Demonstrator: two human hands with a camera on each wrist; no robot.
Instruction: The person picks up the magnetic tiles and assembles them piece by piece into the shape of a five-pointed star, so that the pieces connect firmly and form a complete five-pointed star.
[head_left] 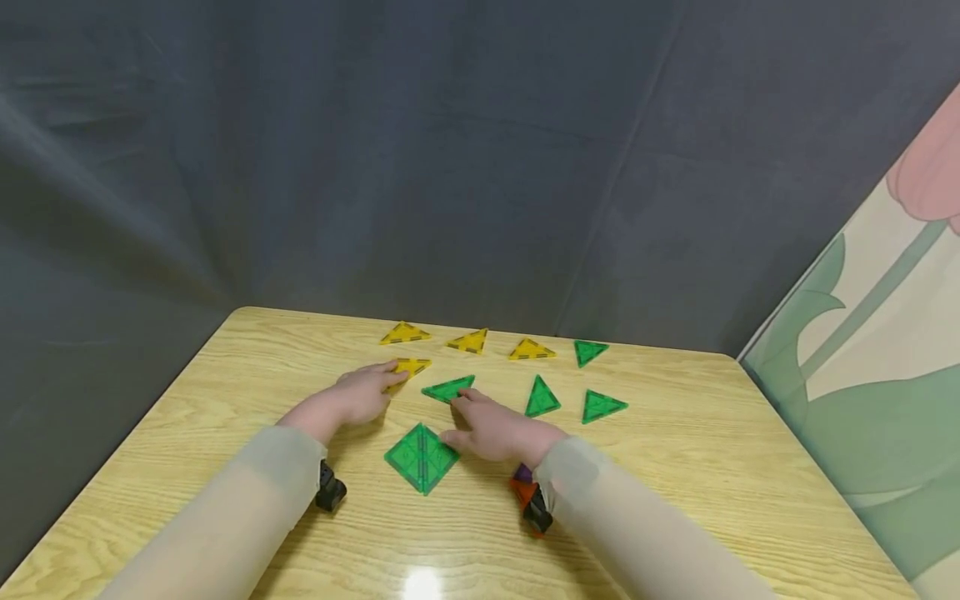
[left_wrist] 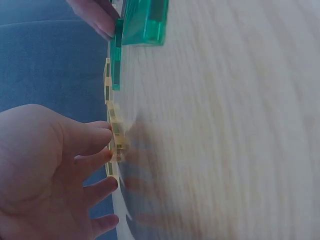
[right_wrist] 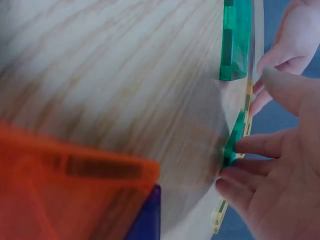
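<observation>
My left hand (head_left: 362,393) touches a yellow triangular magnetic tile (head_left: 414,365) with its thumb and forefinger tips, the other fingers spread. Its palm shows in the left wrist view. The fingertips of my right hand (head_left: 491,427) rest on a green triangular tile (head_left: 447,388), partly covering its right end; in the right wrist view, the fingers look fairly straight. Nearer me, beside the right thumb, two green triangles lie edge to edge as a diamond (head_left: 422,458). Both hands are low over the wooden table (head_left: 390,550).
Behind the hands lie yellow triangles (head_left: 405,333), (head_left: 469,341), (head_left: 532,350) in a row. Green triangles (head_left: 590,351), (head_left: 542,398), (head_left: 602,406) lie to the right. An orange tile (head_left: 523,492) and a purple piece (head_left: 522,472) sit under the right wrist. A dark curtain (head_left: 450,167) hangs behind.
</observation>
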